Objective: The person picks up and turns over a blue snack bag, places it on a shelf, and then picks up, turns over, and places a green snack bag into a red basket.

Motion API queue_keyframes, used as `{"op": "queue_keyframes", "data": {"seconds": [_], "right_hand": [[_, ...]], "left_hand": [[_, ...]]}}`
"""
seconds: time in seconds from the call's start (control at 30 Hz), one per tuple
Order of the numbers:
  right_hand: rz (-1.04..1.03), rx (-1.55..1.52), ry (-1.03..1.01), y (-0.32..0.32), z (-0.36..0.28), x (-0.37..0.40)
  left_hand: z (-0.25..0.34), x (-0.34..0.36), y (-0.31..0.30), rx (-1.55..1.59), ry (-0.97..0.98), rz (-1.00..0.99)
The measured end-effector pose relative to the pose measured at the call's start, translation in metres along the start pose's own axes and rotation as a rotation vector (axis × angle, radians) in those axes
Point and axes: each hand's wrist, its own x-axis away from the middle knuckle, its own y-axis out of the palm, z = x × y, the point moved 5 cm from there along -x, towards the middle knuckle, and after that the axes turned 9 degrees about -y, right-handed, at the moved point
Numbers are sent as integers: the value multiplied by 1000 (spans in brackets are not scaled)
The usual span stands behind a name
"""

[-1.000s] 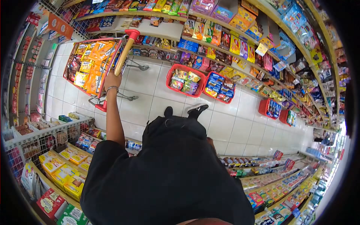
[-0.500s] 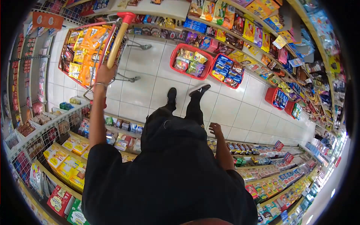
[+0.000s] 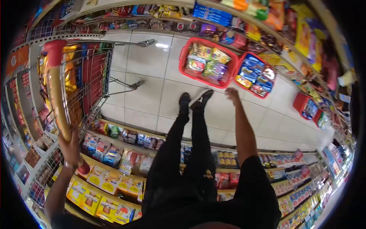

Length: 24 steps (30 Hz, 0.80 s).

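At the left, my left hand (image 3: 69,147) is wrapped round the light wooden handle (image 3: 57,103) of a metal shopping cart (image 3: 85,72). Orange and yellow packets (image 3: 70,80) show through the cart's wires. My right hand (image 3: 231,94) reaches over the floor, its fingers apart and somewhat blurred, with nothing in them. It is near the lower edge of a red basket (image 3: 183,61) that holds colourful packets. Beside that stands a second red basket (image 3: 238,80) with blue packets.
Stocked shelves (image 3: 160,36) curve along the far side of the tiled floor (image 3: 145,99). Boxes and packets fill the near shelves (image 3: 103,191). More red baskets (image 3: 300,103) stand at the right. My shoes (image 3: 184,102) are below the first basket.
My left hand and the cart handle have shifted left and down in view. My right arm has stretched forward towards the baskets. The view has moved, and the baskets look nearer.
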Motion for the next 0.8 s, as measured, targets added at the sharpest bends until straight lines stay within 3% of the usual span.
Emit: {"op": "queue_keyframes", "data": {"seconds": [0.03,0.07,0.1,0.13,0.17,0.2,0.27,0.3,0.37,0.57,0.63,0.7,0.8], "right_hand": [[210,26,128,9,-9,-35],[168,-364,120,-12,71,-98],[89,-123,51,-17,83,-122],[27,140,-24,-20,93,-144],[-12,384,-103,-22,101,-166],[207,173,238,-35,177,-199],[342,865,268,-17,150,-200],[328,862,295,-4,145,-194],[497,867,451,4,134,-181],[691,855,539,23,97,-166],[672,859,530,29,88,-158],[807,878,393,29,69,-149],[937,935,-223,27,42,-130]], "left_hand": [[-66,-26,-24,56,202,77],[-42,-12,-19,106,85,130],[-13,10,-12,142,-52,86],[-20,9,-20,150,33,23],[-72,-7,-61,187,-21,98],[-69,1,-67,167,-40,150],[-54,15,-68,117,-61,210],[-47,19,-68,104,-68,227],[-39,22,-67,87,-78,258],[-29,15,-66,56,-82,294],[-31,17,-72,43,-80,279],[-40,19,-75,58,-77,261],[-58,9,-51,146,-36,196]]}}
